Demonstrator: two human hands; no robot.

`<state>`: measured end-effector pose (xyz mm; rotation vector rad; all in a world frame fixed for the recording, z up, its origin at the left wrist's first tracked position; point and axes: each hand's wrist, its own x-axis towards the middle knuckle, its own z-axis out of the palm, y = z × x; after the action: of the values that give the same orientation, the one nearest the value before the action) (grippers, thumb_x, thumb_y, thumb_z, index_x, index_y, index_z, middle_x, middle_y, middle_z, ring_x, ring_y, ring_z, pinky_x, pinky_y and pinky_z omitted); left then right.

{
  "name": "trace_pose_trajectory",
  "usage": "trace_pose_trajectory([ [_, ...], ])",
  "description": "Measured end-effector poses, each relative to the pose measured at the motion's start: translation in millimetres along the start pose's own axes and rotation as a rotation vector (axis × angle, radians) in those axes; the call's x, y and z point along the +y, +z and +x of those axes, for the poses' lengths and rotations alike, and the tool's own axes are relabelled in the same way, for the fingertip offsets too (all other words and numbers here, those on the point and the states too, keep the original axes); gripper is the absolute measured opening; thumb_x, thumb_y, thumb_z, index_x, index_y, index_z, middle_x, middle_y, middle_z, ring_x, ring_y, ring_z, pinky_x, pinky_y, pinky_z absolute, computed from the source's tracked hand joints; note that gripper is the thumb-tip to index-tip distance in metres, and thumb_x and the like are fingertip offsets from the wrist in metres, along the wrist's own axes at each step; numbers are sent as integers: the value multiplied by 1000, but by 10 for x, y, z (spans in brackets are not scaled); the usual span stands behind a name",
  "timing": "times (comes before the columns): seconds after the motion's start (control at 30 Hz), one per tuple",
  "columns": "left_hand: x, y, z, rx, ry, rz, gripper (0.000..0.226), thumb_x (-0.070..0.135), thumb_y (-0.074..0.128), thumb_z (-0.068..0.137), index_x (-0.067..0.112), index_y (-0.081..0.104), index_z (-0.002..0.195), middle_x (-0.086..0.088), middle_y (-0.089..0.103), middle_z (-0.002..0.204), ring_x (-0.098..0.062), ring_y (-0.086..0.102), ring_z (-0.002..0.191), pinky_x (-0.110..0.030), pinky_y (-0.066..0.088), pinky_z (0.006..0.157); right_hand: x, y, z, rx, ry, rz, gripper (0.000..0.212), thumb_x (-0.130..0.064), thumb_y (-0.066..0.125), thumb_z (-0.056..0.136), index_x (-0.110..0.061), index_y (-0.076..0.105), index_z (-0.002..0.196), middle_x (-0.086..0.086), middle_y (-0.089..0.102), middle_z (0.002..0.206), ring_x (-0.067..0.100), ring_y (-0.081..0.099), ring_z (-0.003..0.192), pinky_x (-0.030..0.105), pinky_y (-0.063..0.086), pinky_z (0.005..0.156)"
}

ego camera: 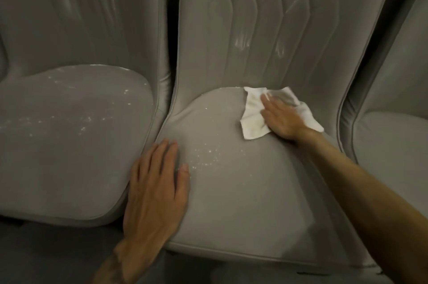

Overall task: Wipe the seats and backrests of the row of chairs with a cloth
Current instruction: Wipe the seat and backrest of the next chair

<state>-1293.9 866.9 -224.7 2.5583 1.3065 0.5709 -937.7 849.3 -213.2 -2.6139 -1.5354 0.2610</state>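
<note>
right hand point(281, 119) flat on cloth point(252, 119), middle seat point(243, 191)

Single head-worn wide-angle view, facing forward and down, close above the middle seat point(243, 191); backrests point(231, 28) fill the top, side seats point(69, 144) run off both edges.

White crumpled cloth point(254, 119) lies flat on the middle grey seat point(243, 191), near its backrest point(266, 28).
</note>
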Motion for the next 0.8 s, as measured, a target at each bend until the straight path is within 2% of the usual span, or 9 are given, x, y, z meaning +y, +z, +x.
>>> trace_pose_trajectory([
  [0.1,21,6,1,4,-15,17,61,46,26,106,13,47,152,-8,48,157,-28,43,144,-52,35,119,-467,34,157,9,43,-30,60,-31,26,109,-10,9,162,10,2,172,27,15,156,50,18,123],
  [0.2,11,15,5,53,-13,21,57,41,31,105,10,52,148,-10,52,153,-30,47,141,-51,38,116,-1252,274,78,-25,-233,-3,62,-36,23,109,-11,5,163,8,-1,172,25,7,158,48,11,127],
  [0.3,-28,49,-4,74,-3,0,57,41,30,106,9,51,148,-11,52,152,-30,47,142,-50,38,117,-1128,312,-101,-99,-406,38,61,-41,23,109,-21,6,164,0,1,172,17,3,159,42,2,128],
  [0.43,-4,65,-27,105,-19,-13,59,44,25,108,10,48,150,-10,51,153,-29,46,141,-49,36,118,-438,46,16,-116,-111,-11,59,-38,24,110,-22,5,164,2,1,172,20,4,159,44,4,128],
  [0.5,-4,75,-24,131,-29,5,57,43,27,108,11,48,149,-10,51,152,-28,46,141,-47,35,118,-689,42,112,-111,-40,-35,62,-38,22,109,-17,2,163,6,-2,172,23,1,159,48,4,128],
  [0.57,0,84,-28,147,-19,6,54,41,29,108,11,49,149,-10,52,152,-28,47,141,-46,36,117,-1246,166,51,-96,-129,-58,63,-37,22,109,-10,1,162,10,-3,171,28,1,159,50,6,126],
  [0.67,-30,95,-32,201,13,-3,53,36,31,108,8,50,148,-11,53,151,-28,49,140,-47,39,116,-1810,445,-345,-125,-476,-6,66,-42,21,106,-17,2,163,5,-1,172,22,0,159,41,1,125],
  [0.73,-39,97,-38,217,13,-32,54,36,30,108,6,50,148,-12,53,152,-29,49,140,-48,39,116,-1664,424,-508,-164,-580,54,66,-45,20,103,-24,1,163,-2,-3,172,14,-2,158,32,-7,123],
  [0.8,-44,97,-35,215,-1,-48,56,41,30,107,7,50,148,-11,53,151,-30,49,139,-47,38,116,-1257,292,-382,-131,-491,-4,62,-39,25,108,-24,1,163,0,-3,172,17,2,158,38,-3,128],
])
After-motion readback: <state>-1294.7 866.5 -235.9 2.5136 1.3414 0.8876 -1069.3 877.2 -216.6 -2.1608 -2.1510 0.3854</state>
